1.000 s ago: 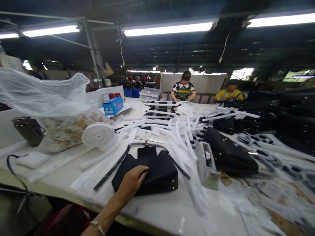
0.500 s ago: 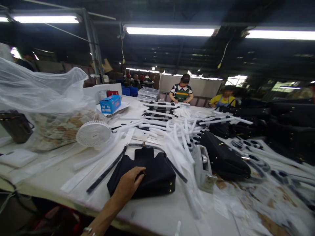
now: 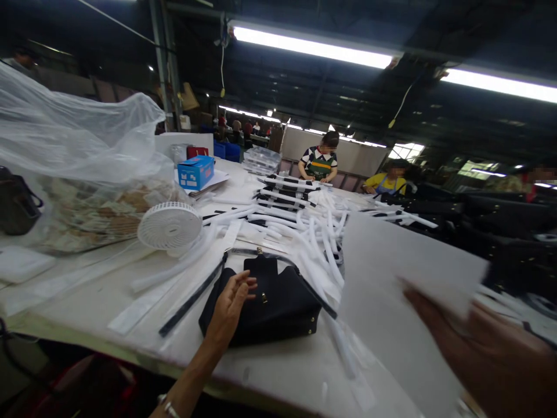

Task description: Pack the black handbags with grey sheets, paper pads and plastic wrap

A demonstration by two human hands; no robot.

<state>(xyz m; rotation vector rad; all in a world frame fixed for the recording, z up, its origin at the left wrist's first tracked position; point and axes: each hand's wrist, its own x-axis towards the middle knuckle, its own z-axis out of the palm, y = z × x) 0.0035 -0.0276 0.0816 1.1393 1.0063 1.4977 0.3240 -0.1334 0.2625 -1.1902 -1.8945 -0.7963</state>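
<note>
A black handbag point(image 3: 282, 313) lies on the table in front of me, its flap turned back and a gold clasp on its front. Over the bag's left part is my left hand point(image 3: 232, 299), fingers stretched and slightly spread, holding nothing; whether it touches the leather I cannot tell. The bag's strap point(image 3: 191, 302) runs out to the left side. At the right, close to the camera, my right hand point(image 3: 474, 342) grips a white sheet of paper point(image 3: 383, 273). Motion blurs that hand, and the sheet hides the things behind it.
White foam tubes point(image 3: 322, 232) are heaped beyond the bag. To the left stand a small white fan point(image 3: 169, 225), a large clear plastic bag point(image 3: 96, 215) and a blue box point(image 3: 195, 172). Black bags point(image 3: 500, 226) are piled at right. Two people point(image 3: 319, 159) work across the table.
My right hand has come into view from the right with the white sheet. My left hand has let go of the clasp, opened its fingers and moved slightly left and up.
</note>
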